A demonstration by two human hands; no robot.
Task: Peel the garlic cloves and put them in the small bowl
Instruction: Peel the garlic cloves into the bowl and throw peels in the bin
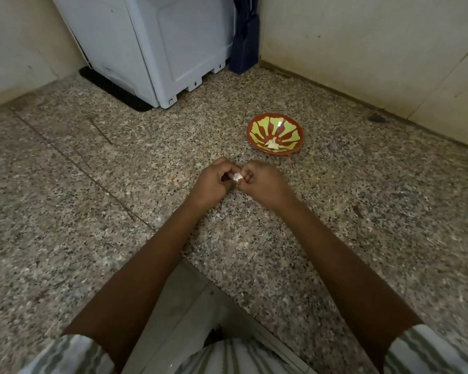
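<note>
I see two hands meeting over the speckled counter [97, 190], left hand [214, 180] and right hand [261, 182] both pinching one garlic clove [237, 177]. One small bowl [291, 125] sits just beyond, holding pale pieces [273, 143] (too small to count).

The small bowl [288, 128] sits on the table [92, 163], right of the middle and nearer the right-hand wall [376, 49]. Garlic pieces [273, 143] lie in it, at its near side. Before it and to its left, the left hand [214, 182] and right hand [262, 182] meet over the table, pinching a garlic clove [237, 177] between them. At the far edge an appliance [173, 44] stands on a mat [111, 90]; right of it, a flat object [245, 41] leans in the far corner.
</note>
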